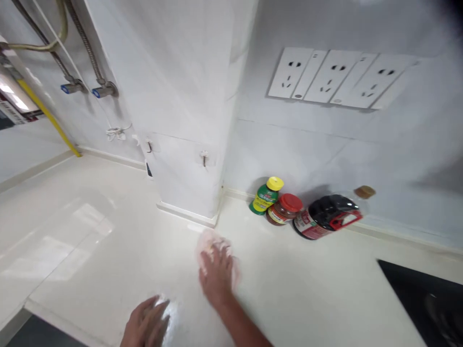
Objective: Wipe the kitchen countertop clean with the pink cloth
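Note:
My right hand [218, 279] presses a pale pinkish cloth [208, 241] against the white countertop [282, 284], close to the foot of the wall pillar. Its fingers rest over the crumpled cloth, which is blurred. Lower and to the left, my left hand [144, 325] hovers over or rests on the counter near its front, holding nothing, fingers somewhat apart. I cannot tell whether it touches the surface.
Against the back wall stand a green bottle with a yellow cap [265, 196], a red-lidded jar [284, 210] and a large dark sauce bottle [325, 214]. A black cooktop [427, 294] lies at right. The tiled pillar [188, 188] juts forward; a yellow pipe [48, 115] runs at left.

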`<state>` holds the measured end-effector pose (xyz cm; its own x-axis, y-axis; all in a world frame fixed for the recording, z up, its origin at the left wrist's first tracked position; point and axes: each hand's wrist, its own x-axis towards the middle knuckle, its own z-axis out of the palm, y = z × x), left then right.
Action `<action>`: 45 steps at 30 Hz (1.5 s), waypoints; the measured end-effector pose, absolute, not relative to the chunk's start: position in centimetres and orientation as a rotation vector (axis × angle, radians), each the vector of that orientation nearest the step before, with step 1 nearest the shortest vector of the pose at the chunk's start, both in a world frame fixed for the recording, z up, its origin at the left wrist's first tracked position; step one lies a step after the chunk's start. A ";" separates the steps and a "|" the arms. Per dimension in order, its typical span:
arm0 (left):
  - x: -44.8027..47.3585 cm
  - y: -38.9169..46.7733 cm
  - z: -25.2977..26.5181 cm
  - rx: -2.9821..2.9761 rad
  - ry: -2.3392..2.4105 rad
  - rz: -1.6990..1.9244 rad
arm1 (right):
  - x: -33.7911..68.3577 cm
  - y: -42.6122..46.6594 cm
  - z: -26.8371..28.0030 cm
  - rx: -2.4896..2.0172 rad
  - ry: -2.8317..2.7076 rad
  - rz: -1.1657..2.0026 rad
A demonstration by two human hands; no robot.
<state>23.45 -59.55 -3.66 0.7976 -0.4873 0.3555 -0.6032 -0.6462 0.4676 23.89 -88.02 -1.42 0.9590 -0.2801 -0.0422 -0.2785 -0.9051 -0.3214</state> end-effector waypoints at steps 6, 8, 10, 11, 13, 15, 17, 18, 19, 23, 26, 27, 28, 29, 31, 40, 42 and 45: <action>25.5 -64.8 -3.9 2.337 -0.743 0.305 | 17.5 -84.4 -1.0 -2.596 -0.196 -0.012; 24.4 -65.9 -4.2 2.378 -0.696 0.292 | 17.5 -88.1 -0.8 -2.658 -0.077 0.015; 22.5 -66.8 -4.6 2.464 -0.651 0.278 | 17.3 -93.8 -0.9 -2.747 0.218 -0.003; 21.4 -67.2 -4.7 2.524 -0.632 0.268 | 16.8 -97.1 -0.9 -2.766 0.399 -0.037; 19.1 -68.1 -4.9 2.646 -0.621 0.249 | 14.4 -103.7 -1.1 -2.757 0.690 -0.099; 17.3 -68.9 -4.8 2.731 -0.665 0.259 | 9.9 -109.2 -1.2 -2.717 0.977 -0.154; 16.2 -69.6 -4.6 2.783 -0.711 0.294 | 3.7 -113.0 -1.6 -2.661 1.194 -0.198; 16.0 -69.9 -4.5 2.809 -0.713 0.305 | 0.2 -114.2 -1.9 -2.633 1.278 -0.219; 15.9 -70.1 -4.4 2.839 -0.705 0.306 | -3.5 -114.9 -2.4 -2.609 1.343 -0.238; 16.1 -70.7 -4.0 2.934 -0.673 0.255 | -16.7 -114.7 -5.5 -2.559 1.561 -0.389; 16.1 -70.8 -3.6 2.967 -0.648 0.225 | -21.5 -113.2 -7.3 -2.551 1.674 -0.408; 16.1 -70.8 -3.4 2.972 -0.644 0.216 | -21.7 -112.6 -7.4 -2.547 1.713 -0.397; 16.0 -70.9 -3.3 2.974 -0.642 0.205 | -21.3 -112.1 -7.2 -2.542 1.752 -0.378; 16.0 -70.9 -3.1 2.976 -0.640 0.193 | -20.3 -111.6 -6.7 -2.530 1.789 -0.349; 15.9 -71.1 -2.9 2.980 -0.623 0.176 | -16.9 -110.7 -5.2 -2.507 1.799 -0.237; 15.5 -71.5 -2.2 2.977 -0.597 0.198 | 0.4 -98.9 0.6 -2.619 0.409 0.169; 15.5 -71.3 -2.2 2.968 -0.601 0.220 | 0.5 -96.2 0.8 -2.559 0.015 0.142; 15.7 -71.1 -2.2 2.941 -0.617 0.249 | -1.7 -95.3 0.7 -2.469 -0.339 0.085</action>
